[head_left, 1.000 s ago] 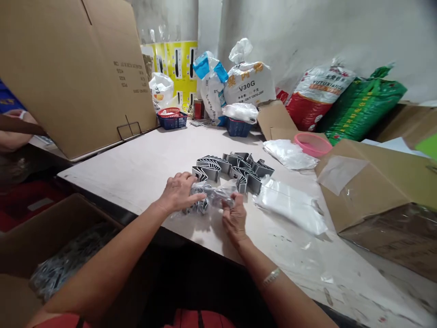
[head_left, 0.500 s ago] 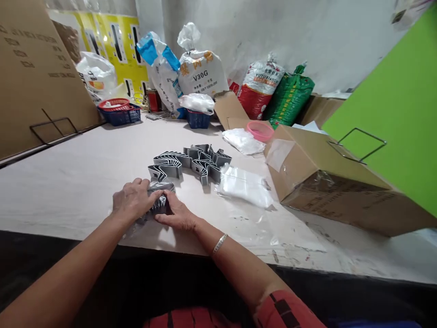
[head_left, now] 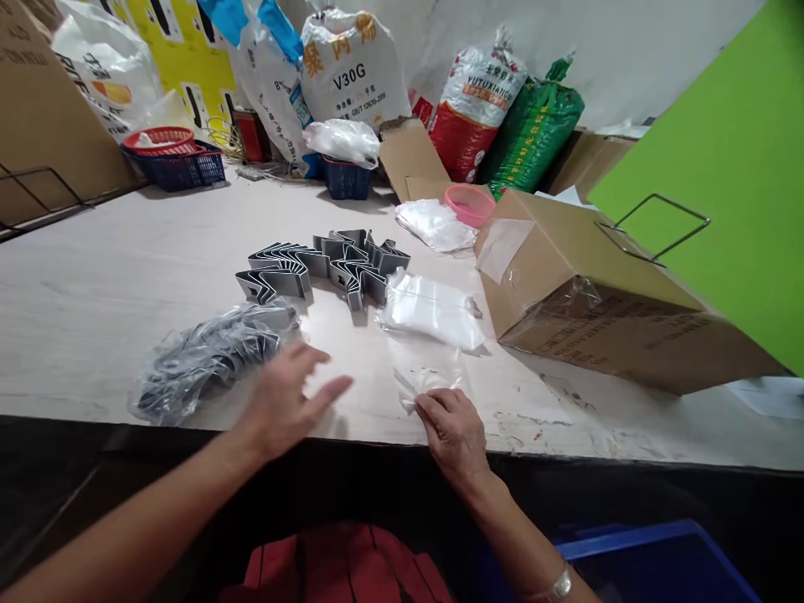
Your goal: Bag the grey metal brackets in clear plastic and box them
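Observation:
My right hand (head_left: 453, 431) pinches the near edge of a clear plastic bag (head_left: 440, 373) lying on the table. My left hand (head_left: 286, 402), slightly blurred, hovers with its fingers apart beside a clear bag of nested grey metal brackets (head_left: 210, 356). It seems to hold nothing; whether it touches that bag I cannot tell. Beyond the hands stand loose rows of bent grey metal brackets (head_left: 286, 266), packed one against another. To their right lies a stack of flat clear plastic bags (head_left: 433, 311).
A cardboard box (head_left: 553, 260) with a wire handle stands at the right. Farther back are a pink basket (head_left: 470, 203), a blue basket (head_left: 348, 180), a red-and-blue basket pair (head_left: 179, 167) and several full sacks (head_left: 474, 109). A blue bin (head_left: 666, 561) sits below the table edge.
Both hands have left the bagged brackets, which now lie at the left. My right hand has moved right and taken hold of a clear bag. The view has tilted down.

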A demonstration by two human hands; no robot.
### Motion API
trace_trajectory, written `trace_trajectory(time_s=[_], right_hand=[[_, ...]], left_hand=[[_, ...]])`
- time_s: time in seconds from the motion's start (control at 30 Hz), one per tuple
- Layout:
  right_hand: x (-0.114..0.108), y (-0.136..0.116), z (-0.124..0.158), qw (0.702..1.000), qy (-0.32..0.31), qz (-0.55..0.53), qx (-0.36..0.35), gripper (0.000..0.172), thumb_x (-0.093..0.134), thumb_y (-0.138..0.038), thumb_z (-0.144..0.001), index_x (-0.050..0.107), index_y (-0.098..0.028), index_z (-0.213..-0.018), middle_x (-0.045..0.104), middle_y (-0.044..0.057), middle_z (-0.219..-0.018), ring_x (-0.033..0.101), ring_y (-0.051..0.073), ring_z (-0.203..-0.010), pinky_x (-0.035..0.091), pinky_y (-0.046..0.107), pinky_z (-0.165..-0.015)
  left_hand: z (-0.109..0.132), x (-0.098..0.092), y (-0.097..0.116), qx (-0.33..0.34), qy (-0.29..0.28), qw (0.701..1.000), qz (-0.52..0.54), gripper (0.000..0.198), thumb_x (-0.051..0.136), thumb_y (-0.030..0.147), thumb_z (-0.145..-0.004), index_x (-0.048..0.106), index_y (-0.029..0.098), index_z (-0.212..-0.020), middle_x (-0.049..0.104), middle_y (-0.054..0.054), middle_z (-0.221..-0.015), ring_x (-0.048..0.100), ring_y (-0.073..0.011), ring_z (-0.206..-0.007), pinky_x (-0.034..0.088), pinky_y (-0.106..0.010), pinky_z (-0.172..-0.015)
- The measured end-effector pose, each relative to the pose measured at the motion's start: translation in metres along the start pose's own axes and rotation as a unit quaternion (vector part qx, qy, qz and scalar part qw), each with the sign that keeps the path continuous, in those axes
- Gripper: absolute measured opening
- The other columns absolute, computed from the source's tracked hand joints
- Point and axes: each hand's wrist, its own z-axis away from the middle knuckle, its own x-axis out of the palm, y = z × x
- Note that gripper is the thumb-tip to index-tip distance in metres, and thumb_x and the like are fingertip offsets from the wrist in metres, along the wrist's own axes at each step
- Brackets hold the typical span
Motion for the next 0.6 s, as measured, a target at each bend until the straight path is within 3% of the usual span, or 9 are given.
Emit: trace_trajectory(time_s=[0.03,0.1,0.2,0.33,0.43,0.6], right_hand=[[0.004,-0.005,-0.002,0.999,0.020,-0.033,0.015,0.021,0.045,-0.017,-0.083,0.065,-0.019,-0.077,0.059,0.006,-0.075,0.051,0.017,-0.070,0.044,0.031,-0.063],[0.011,-0.016,-0.010,0.992,0.056,-0.102,0.045,0.019,0.047,-0.021,-0.083,0.065,-0.020,-0.079,0.059,0.005,-0.075,0.052,0.016,-0.071,0.045,0.029,-0.063],[0.016,-0.031,-0.021,0.980,0.088,-0.170,0.055,0.020,0.046,-0.023,-0.083,0.066,-0.021,-0.082,0.058,0.005,-0.075,0.054,0.016,-0.072,0.048,0.028,-0.063],[0.015,-0.036,-0.027,0.971,0.037,-0.234,0.011,0.021,0.049,-0.023,-0.082,0.062,-0.022,-0.098,0.060,0.006,-0.085,0.056,0.016,-0.080,0.049,0.030,-0.070],[0.009,-0.028,-0.024,0.969,0.014,-0.245,0.012,0.030,0.055,-0.030,-0.079,0.056,-0.020,-0.107,0.059,0.007,-0.094,0.056,0.018,-0.086,0.049,0.034,-0.075],[0.001,-0.014,-0.016,0.979,0.055,-0.193,0.017,0.023,0.052,-0.030,-0.081,0.055,-0.020,-0.101,0.060,0.008,-0.091,0.055,0.020,-0.087,0.049,0.037,-0.077]], left_hand=[[0.003,0.017,0.004,-0.031,-0.064,0.994,0.080,0.043,0.051,0.055,-0.070,0.059,0.014,-0.082,0.059,-0.006,-0.079,0.055,-0.0181,-0.069,0.045,-0.031,-0.062],[0.005,0.044,0.010,-0.100,-0.130,0.966,0.198,0.043,0.051,0.057,-0.070,0.057,0.014,-0.074,0.057,-0.003,-0.066,0.054,-0.0146,-0.060,0.045,-0.028,-0.056],[-0.002,0.064,0.017,-0.184,-0.145,0.920,0.313,0.041,0.061,0.054,-0.064,0.052,0.014,-0.066,0.053,0.001,-0.056,0.052,-0.0119,-0.053,0.045,-0.025,-0.050],[-0.015,0.057,0.021,-0.263,-0.128,0.854,0.429,0.032,0.071,0.036,-0.059,0.049,0.013,-0.056,0.053,0.001,-0.046,0.050,-0.0093,-0.042,0.041,-0.022,-0.042],[-0.020,0.047,0.019,-0.320,-0.118,0.810,0.477,0.021,0.073,0.020,-0.056,0.053,0.012,-0.058,0.059,-0.001,-0.051,0.057,-0.0129,-0.045,0.047,-0.026,-0.045],[-0.023,0.044,0.010,-0.330,-0.079,0.788,0.513,0.022,0.073,0.002,-0.048,0.054,0.011,-0.055,0.060,-0.001,-0.051,0.059,-0.0128,-0.046,0.051,-0.027,-0.049]])
